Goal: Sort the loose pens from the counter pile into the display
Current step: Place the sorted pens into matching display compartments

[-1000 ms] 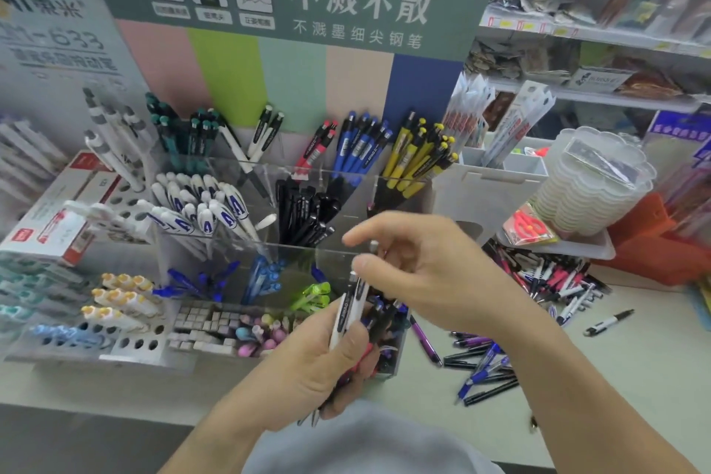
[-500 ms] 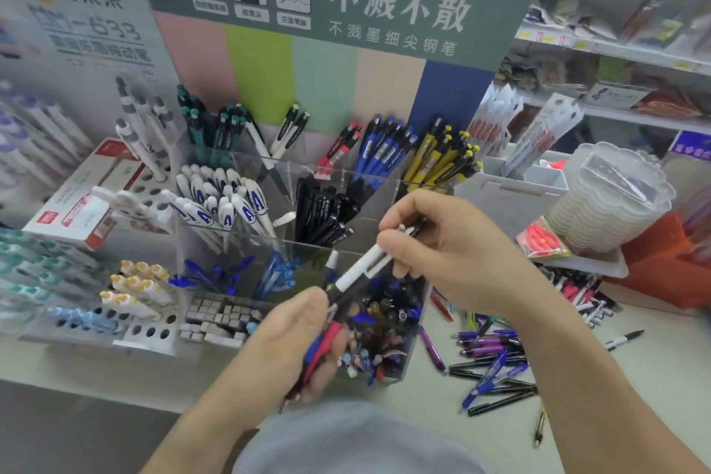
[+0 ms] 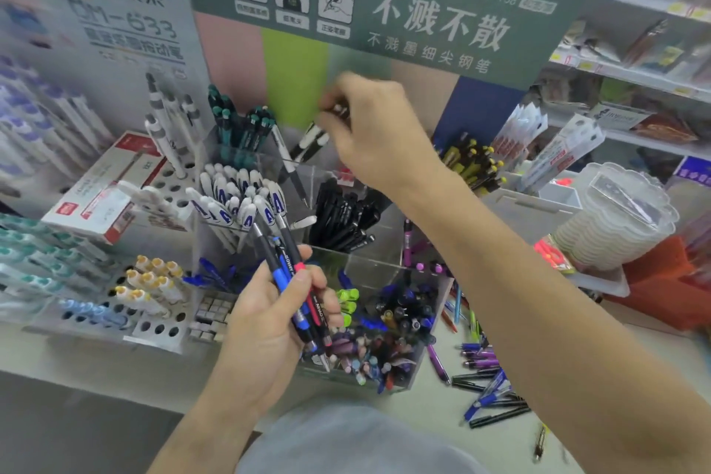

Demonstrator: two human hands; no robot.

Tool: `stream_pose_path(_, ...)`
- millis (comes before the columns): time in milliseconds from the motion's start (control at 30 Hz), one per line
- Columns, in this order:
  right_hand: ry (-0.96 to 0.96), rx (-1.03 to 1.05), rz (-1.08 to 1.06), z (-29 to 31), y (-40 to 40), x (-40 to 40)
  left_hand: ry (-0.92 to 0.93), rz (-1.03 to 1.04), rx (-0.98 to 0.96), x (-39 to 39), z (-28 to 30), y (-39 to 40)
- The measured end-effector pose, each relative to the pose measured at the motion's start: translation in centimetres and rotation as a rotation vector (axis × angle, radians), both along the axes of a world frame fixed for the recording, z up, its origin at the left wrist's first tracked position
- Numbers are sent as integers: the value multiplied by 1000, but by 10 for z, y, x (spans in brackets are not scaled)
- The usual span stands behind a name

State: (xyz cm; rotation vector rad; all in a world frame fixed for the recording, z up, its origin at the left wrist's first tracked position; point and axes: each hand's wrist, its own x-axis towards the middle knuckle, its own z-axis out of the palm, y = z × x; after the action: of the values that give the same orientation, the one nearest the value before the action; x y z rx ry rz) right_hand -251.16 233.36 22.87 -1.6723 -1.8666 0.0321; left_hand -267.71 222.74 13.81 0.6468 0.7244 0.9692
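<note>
Pens still waiting to be sorted sit bunched in the left hand (image 3: 269, 319), which grips a small bundle of pens (image 3: 296, 281) with blue and red grips, fingers curled round them and thumb across the front, tips pointing down toward the person. Holding the stock there probably frees the other hand to place one pen at a time. The right hand (image 3: 369, 135) reaches up and across to the back row of the clear display (image 3: 358, 262), arm stretched forward, wrist bent down, fingers pinching the top of a black and white pen (image 3: 311, 138). That pen slants down-left, its tip near the rear compartment that already holds similar ones, so it appears to be going in there. The counter pile (image 3: 484, 377) of loose purple, blue and black pens lies on the counter (image 3: 577, 416) just right of the display.
</note>
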Motion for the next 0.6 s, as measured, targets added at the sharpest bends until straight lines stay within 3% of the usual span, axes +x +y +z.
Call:
stream_pose_path(100,-37,-131,-23,-8,14,-12,-27,-5,-3,-2,0,2)
stream_pose_path(233,111,225,-104,-30,0,-29,-18,3,-21,-4,-2,8)
stream_pose_path(300,121,240,-97,-43,2,-33,-24,0,-16,-6,-3,9)
stream_pose_path(600,-429,238,105,-40,42,-29,-22,-37,-29,-7,-7,11)
